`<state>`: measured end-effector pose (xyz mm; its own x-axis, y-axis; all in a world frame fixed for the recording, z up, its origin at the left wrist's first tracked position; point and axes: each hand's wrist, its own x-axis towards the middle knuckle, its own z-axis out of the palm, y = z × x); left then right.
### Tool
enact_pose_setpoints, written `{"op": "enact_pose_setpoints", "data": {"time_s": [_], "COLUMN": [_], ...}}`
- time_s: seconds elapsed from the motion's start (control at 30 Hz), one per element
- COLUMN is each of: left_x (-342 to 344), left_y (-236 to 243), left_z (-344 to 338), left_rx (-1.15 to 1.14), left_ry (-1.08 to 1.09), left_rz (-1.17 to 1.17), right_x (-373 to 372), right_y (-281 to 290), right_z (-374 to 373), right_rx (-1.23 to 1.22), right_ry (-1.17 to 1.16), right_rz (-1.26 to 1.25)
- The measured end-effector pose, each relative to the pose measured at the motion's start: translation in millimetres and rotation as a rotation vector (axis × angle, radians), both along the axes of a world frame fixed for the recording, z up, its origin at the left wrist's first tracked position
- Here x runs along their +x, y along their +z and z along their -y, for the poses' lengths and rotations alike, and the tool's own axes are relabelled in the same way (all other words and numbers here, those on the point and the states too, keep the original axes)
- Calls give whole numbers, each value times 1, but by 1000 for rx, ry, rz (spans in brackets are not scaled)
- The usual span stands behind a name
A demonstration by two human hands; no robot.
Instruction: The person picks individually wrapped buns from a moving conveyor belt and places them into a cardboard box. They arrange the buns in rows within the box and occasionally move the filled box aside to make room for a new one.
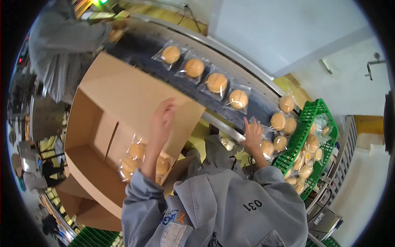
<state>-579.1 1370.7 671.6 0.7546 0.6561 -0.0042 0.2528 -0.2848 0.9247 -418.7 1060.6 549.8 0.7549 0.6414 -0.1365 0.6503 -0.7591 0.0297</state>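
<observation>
Head view: left hand (162, 119), grip spread, over cardboard box (123, 94); right hand (253, 133), fingers open, touches wrapped buns (273, 140).

box (103, 136) left with buns (138, 158) inside; conveyor (135, 49) behind; crate (306, 123) right.

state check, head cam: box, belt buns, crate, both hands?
cardboard box: open, flaps up, a few bagged buns inside
conveyor belt: four bagged buns in a row, more piled at its end
green crate: tilted, partly filled with bagged buns
left hand: empty, fingers on the box flap
right hand: fingers spread on a bagged bun at the belt end
</observation>
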Motion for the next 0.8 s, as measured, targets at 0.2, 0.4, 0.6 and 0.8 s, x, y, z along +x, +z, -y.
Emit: {"op": "enact_pose_setpoints", "data": {"time_s": [0.2,0.4,0.6,0.8], "left_x": [173,211,215,226], "left_y": [-149,-190,-170,-142], "left_z": [15,22,38,21], "left_rx": [716,655,586,-507], "left_ry": [-248,-569,-121,133], "left_rz": [-602,-918,-934,-26], "right_x": [58,108,94,93], "right_y": [-10,-11,-5,-71], "right_z": [12,-5,-7,-8], "right_rx": [96,63,117,181], "right_ry": [-414,-253,-412,-368], "right_rz": [-86,251,-558,-209]}}
